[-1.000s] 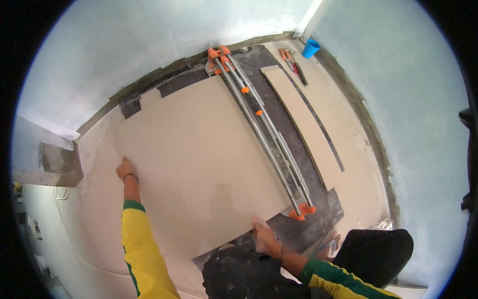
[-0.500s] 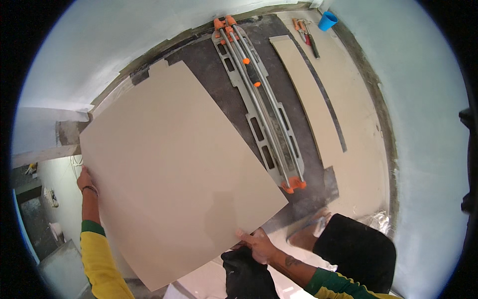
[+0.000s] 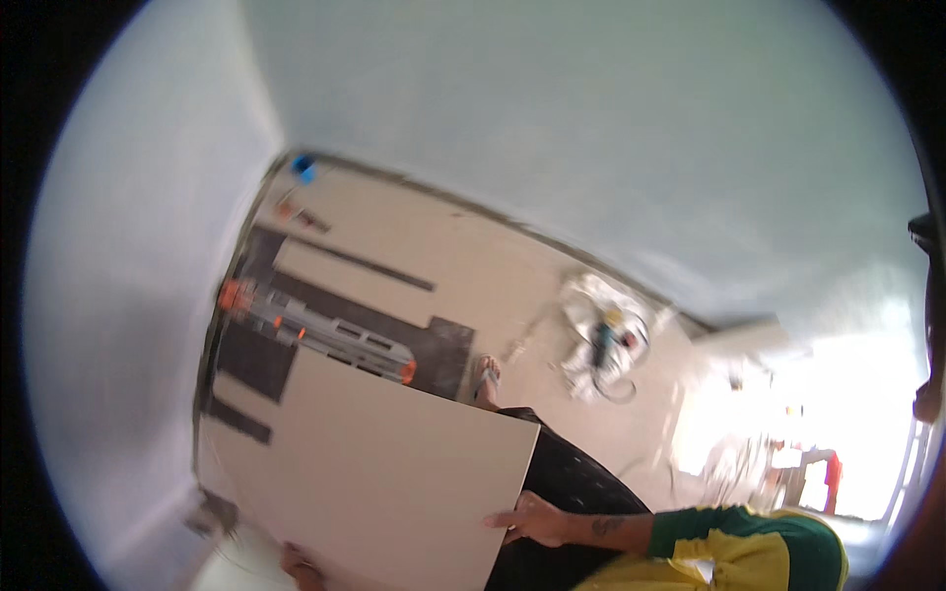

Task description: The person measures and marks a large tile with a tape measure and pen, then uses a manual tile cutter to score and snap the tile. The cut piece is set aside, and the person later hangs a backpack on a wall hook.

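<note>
A large beige tile [image 3: 394, 468] is held up in front of me, covering much of the lower middle. My right hand [image 3: 535, 519] grips its right edge, thumb or finger lying over the face and the rest behind. At the bottom, my left hand [image 3: 302, 565] is closed on the tile's lower left edge; only part of it shows. Just beyond the tile's far edge lies a manual tile cutter [image 3: 330, 333] with grey rails and orange ends. My black-clad leg [image 3: 576, 473] and a foot [image 3: 488, 372] show beside the tile.
Long cut tile strips [image 3: 345, 281] lie on dark sheeting [image 3: 443, 345]. A blue cup [image 3: 304, 167] stands in the far left corner near blurred hand tools [image 3: 305, 217]. A corded power tool [image 3: 603, 340] rests on white plastic [image 3: 581, 379]. Walls [image 3: 552, 118] bound the floor.
My view has swung to the right, bringing the power tool and bright doorway area into sight. Both hands keep hold of the tile, which has turned and moved with me, away from the cutter.
</note>
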A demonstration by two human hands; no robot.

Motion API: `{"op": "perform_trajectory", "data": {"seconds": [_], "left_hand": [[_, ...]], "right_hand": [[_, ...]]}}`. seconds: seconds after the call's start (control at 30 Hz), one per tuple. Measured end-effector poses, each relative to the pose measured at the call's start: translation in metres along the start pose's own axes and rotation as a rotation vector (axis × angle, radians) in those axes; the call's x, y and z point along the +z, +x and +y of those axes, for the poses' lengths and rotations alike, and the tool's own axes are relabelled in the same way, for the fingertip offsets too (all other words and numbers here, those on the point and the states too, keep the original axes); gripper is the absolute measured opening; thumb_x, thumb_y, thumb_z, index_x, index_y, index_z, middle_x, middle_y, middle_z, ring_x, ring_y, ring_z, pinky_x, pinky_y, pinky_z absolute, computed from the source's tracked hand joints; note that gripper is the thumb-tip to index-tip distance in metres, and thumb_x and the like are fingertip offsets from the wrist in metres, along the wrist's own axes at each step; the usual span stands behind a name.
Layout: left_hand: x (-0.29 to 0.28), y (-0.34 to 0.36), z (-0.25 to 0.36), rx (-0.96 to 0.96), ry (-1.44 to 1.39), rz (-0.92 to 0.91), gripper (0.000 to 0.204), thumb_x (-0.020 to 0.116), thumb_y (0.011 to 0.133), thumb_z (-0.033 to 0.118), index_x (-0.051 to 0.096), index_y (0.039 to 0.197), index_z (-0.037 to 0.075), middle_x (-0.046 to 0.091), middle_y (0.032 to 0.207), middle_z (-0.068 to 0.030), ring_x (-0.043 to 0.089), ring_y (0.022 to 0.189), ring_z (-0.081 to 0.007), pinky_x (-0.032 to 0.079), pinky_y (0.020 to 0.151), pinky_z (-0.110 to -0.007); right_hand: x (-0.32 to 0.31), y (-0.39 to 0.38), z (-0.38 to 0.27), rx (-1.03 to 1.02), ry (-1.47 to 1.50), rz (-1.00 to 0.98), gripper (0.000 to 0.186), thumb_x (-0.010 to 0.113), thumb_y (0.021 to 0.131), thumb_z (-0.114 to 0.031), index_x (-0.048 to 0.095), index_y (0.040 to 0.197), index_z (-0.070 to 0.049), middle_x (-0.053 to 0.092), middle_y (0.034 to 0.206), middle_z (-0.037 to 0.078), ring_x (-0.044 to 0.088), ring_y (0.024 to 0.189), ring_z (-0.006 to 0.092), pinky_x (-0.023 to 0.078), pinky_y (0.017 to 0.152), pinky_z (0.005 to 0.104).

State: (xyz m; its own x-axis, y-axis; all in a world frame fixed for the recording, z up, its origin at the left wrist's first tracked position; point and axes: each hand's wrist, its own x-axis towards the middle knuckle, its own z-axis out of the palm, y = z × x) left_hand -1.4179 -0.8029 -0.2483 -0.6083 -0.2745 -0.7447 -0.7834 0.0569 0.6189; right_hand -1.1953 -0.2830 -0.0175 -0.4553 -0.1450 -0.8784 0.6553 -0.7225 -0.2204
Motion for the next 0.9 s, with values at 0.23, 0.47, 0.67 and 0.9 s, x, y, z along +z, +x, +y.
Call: {"op": "perform_trajectory", "data": {"seconds": [0.23,0.47,0.67,0.9], "left_hand": [[0.174,-0.170,0.060,-0.035,0.738,-0.553,0.052,0.051,0.102,0.038,0.048,0.142,0.006,0.051,0.143,-0.0106,0.050,0.130,-0.0241,0.040,0.110,-0.040],[0.379,-0.248,0.012,-0.098,1.219,-0.870,0.049,0.056,0.101,0.039,0.055,0.135,0.004,0.060,0.131,-0.0111,0.057,0.119,-0.0271,0.046,0.102,-0.042],[0.521,-0.367,-0.131,-0.343,1.560,-0.763,0.048,0.059,0.100,0.040,0.061,0.128,0.002,0.067,0.121,-0.0116,0.063,0.110,-0.0296,0.051,0.096,-0.044],[0.650,-0.535,-0.266,0.580,2.091,-1.547,0.054,0.057,0.101,0.043,0.069,0.107,-0.009,0.070,0.107,-0.0078,0.061,0.095,-0.0172,0.051,0.089,-0.038]], "right_hand": [[-0.015,-0.199,0.063,-0.278,0.411,0.387,0.033,0.068,0.092,-0.014,0.065,0.120,0.005,0.070,0.113,0.014,0.070,0.101,0.0278,0.061,0.083,0.0377],[-0.107,-0.322,0.159,-0.552,0.737,0.677,0.030,0.065,0.091,-0.008,0.064,0.117,0.007,0.069,0.113,0.017,0.070,0.101,0.0328,0.061,0.087,0.0412],[-0.231,-0.442,0.258,-0.618,1.208,0.800,0.037,0.066,0.088,-0.009,0.057,0.119,0.010,0.069,0.109,0.022,0.072,0.095,0.0353,0.062,0.083,0.0411],[-0.376,-0.578,0.320,-0.675,1.433,0.930,0.031,0.067,0.087,-0.009,0.058,0.110,0.010,0.069,0.103,0.023,0.073,0.089,0.0330,0.063,0.080,0.0416]]}}
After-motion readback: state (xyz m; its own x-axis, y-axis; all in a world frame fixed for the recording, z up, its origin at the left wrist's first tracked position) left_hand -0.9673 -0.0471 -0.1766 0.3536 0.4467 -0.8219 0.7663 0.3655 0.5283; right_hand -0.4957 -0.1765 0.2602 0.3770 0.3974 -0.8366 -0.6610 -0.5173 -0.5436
